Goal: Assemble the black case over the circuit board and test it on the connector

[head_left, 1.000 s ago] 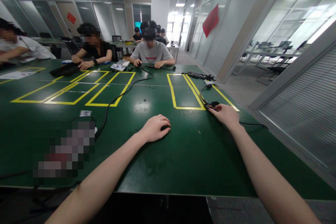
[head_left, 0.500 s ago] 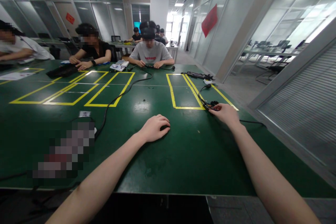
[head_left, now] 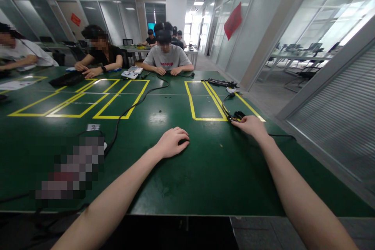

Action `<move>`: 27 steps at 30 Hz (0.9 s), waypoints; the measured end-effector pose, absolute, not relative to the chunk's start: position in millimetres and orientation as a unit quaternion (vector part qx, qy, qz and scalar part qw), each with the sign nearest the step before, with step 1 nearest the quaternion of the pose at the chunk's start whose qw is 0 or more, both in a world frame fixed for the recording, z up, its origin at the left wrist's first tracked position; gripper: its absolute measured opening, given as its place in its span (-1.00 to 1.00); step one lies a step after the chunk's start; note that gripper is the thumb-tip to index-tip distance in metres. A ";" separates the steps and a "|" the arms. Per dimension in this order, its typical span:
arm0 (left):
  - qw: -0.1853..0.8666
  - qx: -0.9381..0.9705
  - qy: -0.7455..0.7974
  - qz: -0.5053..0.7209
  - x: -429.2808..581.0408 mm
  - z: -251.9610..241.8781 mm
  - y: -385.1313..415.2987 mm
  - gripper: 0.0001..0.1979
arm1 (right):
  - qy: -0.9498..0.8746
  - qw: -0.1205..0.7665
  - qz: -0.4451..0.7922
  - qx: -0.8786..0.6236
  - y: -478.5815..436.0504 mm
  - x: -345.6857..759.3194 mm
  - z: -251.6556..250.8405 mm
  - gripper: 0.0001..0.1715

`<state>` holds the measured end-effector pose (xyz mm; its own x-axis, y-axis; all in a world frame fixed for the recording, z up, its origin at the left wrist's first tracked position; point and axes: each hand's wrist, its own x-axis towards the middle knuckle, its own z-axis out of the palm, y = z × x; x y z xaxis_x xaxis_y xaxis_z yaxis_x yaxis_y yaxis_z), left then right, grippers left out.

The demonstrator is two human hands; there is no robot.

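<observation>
My left hand (head_left: 173, 143) rests on the green table (head_left: 205, 179) near the middle, its fingers curled down. A dark patch shows between thumb and fingers; whether it is a small object or shadow I cannot make out. Further right, my right hand (head_left: 251, 125) pinches the near side of a small black corded device (head_left: 233, 118) with some coloured bits on it. The fingers hide part of this device. From it a black cord curves up to a round black plug end (head_left: 231, 95), and another cord (head_left: 283, 136) emerges right of my wrist.
Yellow tape outlines (head_left: 189, 101) mark the table. A folded black stand (head_left: 219, 83) lies beyond the device. Left are a long black cable (head_left: 117, 129), a pixelated object (head_left: 72, 168) and a white label (head_left: 93, 127). Several people sit opposite, one person (head_left: 166, 56) handling a dark corded thing.
My right hand has shifted very slightly at the black corded device. The left hand keeps its place and curled pose. The whole view has tilted a little.
</observation>
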<state>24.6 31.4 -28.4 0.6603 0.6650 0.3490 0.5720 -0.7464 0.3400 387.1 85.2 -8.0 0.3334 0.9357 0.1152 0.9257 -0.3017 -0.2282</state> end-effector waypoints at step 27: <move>0.094 0.908 0.347 0.217 26.5 -26.6 28.7 -0.83 | -0.585 0.184 0.018 -0.790 83.7 383.3 -28.8 -0.45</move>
